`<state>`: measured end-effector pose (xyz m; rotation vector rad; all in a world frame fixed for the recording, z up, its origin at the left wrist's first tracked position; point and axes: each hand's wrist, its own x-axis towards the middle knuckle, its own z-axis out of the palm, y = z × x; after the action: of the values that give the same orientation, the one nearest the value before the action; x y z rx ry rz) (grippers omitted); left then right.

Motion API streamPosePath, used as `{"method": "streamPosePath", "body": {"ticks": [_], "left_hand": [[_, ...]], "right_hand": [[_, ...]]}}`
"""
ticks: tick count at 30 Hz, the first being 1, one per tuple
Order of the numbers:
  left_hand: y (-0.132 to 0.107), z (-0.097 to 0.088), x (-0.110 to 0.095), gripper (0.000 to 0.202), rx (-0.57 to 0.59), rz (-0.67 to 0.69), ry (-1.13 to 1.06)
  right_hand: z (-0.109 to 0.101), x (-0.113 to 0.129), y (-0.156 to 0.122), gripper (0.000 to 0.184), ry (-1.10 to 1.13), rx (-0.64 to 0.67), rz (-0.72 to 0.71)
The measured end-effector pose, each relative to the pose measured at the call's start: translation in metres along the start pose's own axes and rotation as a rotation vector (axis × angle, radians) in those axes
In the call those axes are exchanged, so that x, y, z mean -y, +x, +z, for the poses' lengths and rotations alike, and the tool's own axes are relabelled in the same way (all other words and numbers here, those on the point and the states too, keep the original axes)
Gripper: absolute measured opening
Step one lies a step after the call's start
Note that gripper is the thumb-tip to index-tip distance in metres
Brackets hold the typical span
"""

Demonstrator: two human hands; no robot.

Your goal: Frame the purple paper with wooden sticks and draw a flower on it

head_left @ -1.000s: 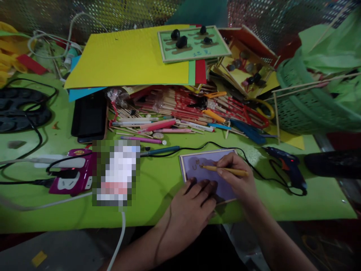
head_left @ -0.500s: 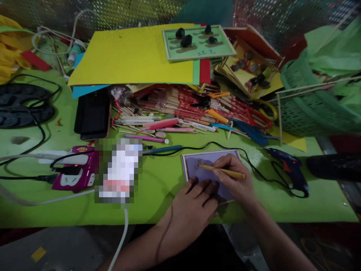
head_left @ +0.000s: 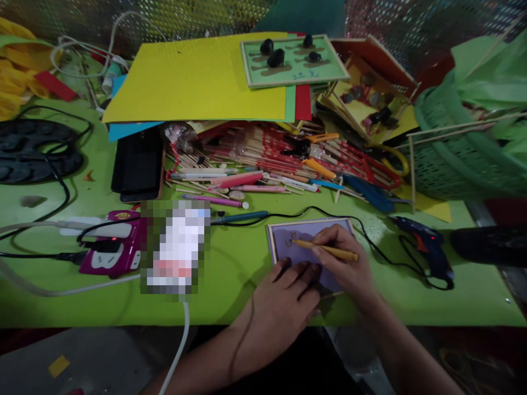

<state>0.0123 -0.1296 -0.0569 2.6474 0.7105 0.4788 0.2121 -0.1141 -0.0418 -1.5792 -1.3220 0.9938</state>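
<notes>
A purple card (head_left: 284, 247) with a thin wooden-stick frame lies on the green table near its front edge. Small drawn marks show at the card's upper left. My right hand (head_left: 343, 258) is closed round a yellow-brown marker pen (head_left: 333, 251), whose tip meets the card at these marks. Across the lower left of the card rests my left hand (head_left: 284, 299), fingers stretched out and slightly bent, pressing on the card and holding nothing. Both hands cover much of the card's lower part.
Left of my hands lie a pixelated phone (head_left: 179, 247) on a cable and a magenta power strip (head_left: 111, 258). A glue gun (head_left: 426, 247) is at right. Behind are pens (head_left: 236, 180), sticks (head_left: 263, 148), yellow sheets (head_left: 197, 77), a framed green card (head_left: 294, 60) and a green basket (head_left: 440, 148).
The pen tip has moved very slightly on the card, and the lower drawn mark looks more filled out. My left hand stays in place; the whole view has shifted a little.
</notes>
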Motion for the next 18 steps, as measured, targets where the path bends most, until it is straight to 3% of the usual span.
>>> {"method": "streamPosePath", "body": {"ticks": [18], "left_hand": [[-0.0001,0.0021,-0.0001,0.032,0.001,-0.007,-0.008]], "right_hand": [[-0.0024,0.0032,-0.0022,0.015,0.02,0.084,0.037]]}}
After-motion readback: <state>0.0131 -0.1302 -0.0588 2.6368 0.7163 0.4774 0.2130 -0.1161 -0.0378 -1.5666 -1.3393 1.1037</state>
